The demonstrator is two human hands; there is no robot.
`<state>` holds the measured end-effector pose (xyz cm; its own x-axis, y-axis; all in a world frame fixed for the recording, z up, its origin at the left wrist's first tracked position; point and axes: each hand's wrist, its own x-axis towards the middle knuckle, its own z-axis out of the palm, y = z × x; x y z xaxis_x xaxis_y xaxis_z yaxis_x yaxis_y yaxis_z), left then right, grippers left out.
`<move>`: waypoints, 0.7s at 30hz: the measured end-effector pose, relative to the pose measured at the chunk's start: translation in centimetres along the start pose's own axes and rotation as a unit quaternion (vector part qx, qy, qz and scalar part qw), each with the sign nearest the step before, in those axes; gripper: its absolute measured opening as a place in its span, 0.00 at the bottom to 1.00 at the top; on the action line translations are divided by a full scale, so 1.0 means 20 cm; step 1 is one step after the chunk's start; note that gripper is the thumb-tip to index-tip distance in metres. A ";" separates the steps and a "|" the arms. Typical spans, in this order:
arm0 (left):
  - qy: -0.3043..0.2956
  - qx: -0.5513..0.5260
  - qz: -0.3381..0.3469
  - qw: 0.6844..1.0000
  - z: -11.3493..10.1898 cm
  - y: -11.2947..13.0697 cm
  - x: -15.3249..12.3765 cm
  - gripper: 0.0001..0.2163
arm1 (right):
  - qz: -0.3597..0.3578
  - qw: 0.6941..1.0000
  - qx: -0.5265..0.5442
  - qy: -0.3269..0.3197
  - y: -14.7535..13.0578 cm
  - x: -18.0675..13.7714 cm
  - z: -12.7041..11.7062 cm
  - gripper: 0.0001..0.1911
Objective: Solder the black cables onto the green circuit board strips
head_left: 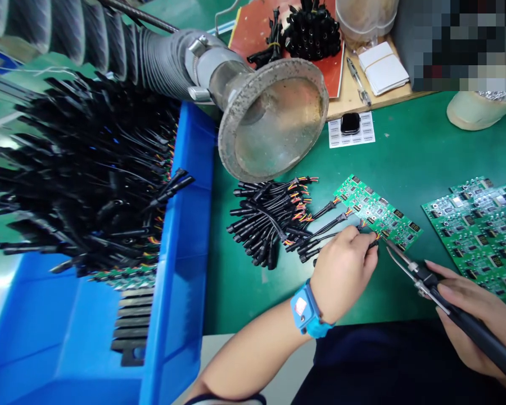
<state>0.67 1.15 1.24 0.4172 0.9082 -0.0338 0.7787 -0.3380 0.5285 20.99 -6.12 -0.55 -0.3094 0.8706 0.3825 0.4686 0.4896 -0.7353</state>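
Observation:
My left hand (346,264), with a blue wrist strap (307,311), pinches a black cable connector (373,243) against the near edge of a green circuit board (377,212). My right hand (476,315) grips a black soldering iron (455,309); its tip (390,247) touches the board beside the connector. A pile of black cables with coloured wire ends (272,216) lies just left of the board, and some of these cables run to the board's edge.
A grey fume-extraction funnel (274,121) hangs over the green mat. A blue bin (168,281) at left holds many black cables on boards. More green boards (480,230) lie right. A smartwatch (349,122), tweezers (358,81) and more connectors (307,31) sit at the back.

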 end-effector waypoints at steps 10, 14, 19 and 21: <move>0.003 -0.031 0.009 0.999 0.02 -0.01 0.00 0.09 | 0.004 1.000 -0.014 -0.008 0.01 -0.02 -0.02 0.16; 0.002 -0.035 0.007 0.999 0.02 -0.01 0.00 0.09 | -0.012 1.000 -0.018 -0.008 -0.01 0.04 -0.01 0.21; 0.005 -0.034 0.005 0.999 0.03 -0.01 0.00 0.09 | 0.010 0.999 -0.044 0.004 -0.01 0.03 0.01 0.23; 0.006 -0.031 0.006 0.999 0.03 -0.01 0.00 0.09 | 0.011 0.999 -0.042 0.009 -0.01 0.02 0.01 0.24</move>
<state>0.78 0.98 0.73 0.4201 0.9073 -0.0183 0.7433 -0.3324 0.5805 20.52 -5.91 -0.38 -0.2844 0.8815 0.3769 0.5425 0.4721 -0.6948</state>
